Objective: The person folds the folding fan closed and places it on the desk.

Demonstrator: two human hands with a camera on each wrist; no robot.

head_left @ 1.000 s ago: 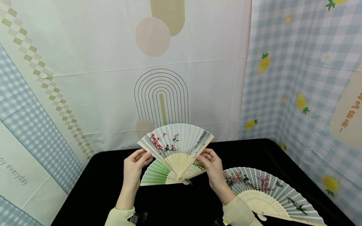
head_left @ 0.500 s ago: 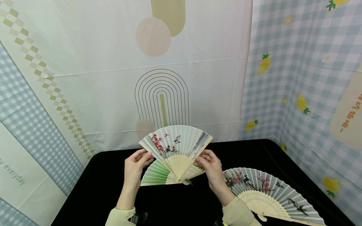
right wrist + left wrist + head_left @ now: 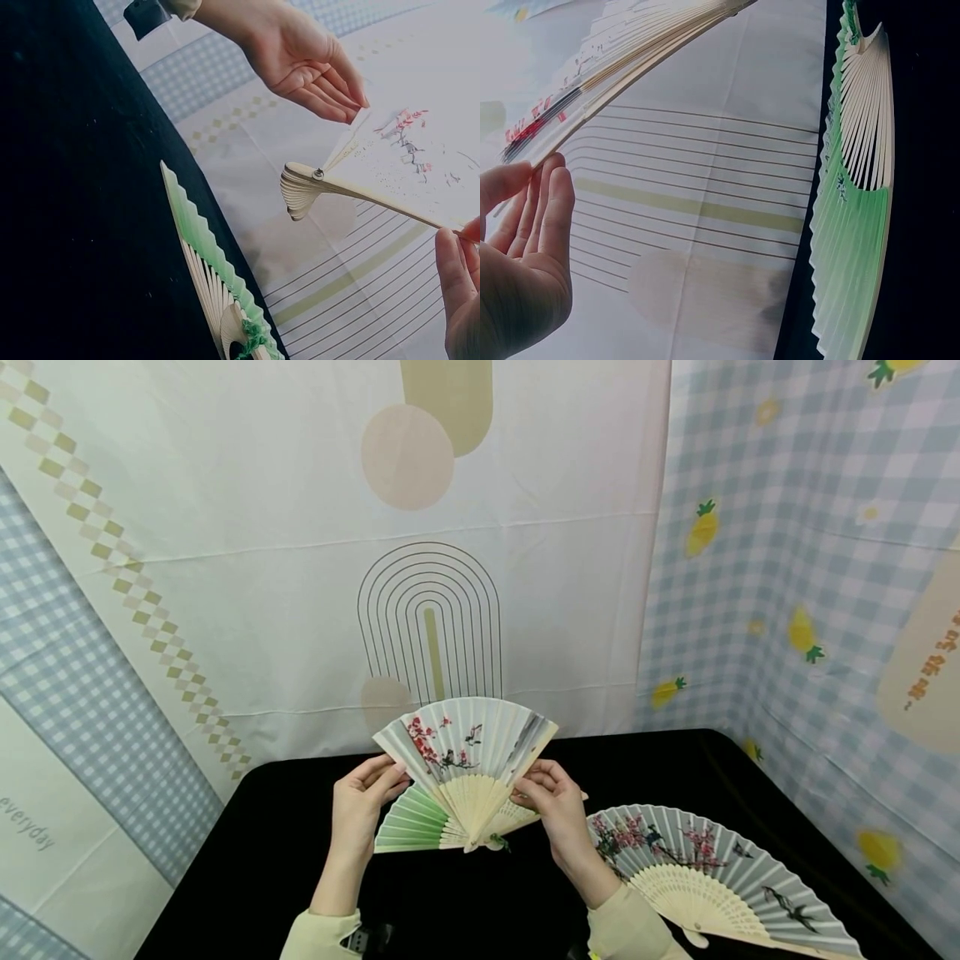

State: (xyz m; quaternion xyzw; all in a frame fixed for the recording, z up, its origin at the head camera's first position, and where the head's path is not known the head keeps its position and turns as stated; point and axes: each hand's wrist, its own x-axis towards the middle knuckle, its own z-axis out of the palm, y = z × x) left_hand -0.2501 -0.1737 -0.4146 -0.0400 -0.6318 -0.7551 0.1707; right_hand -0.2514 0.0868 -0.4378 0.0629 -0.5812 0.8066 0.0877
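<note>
A white paper fan [image 3: 467, 745] painted with red blossoms is spread in the air between both hands. My left hand [image 3: 386, 774] pinches its left outer rib; in the left wrist view those fingertips [image 3: 549, 163] lie nearly straight against the rib's end. My right hand [image 3: 527, 785] pinches the right outer rib, and the right wrist view shows the fan's pivot [image 3: 318, 174] with the right fingers [image 3: 454, 270] on the rib. Under it a green fan [image 3: 408, 823] lies spread on the black table [image 3: 255, 860].
A grey-blue fan [image 3: 712, 868] with blossoms and birds lies spread on the table at the right, close to my right forearm. Patterned cloth backdrops [image 3: 225, 568] hang behind and to the right [image 3: 825, 610] of the table.
The white fan has closed a little: its two outer ribs have come nearer each other and my right hand has moved slightly left. Both fans lying on the table stay still.
</note>
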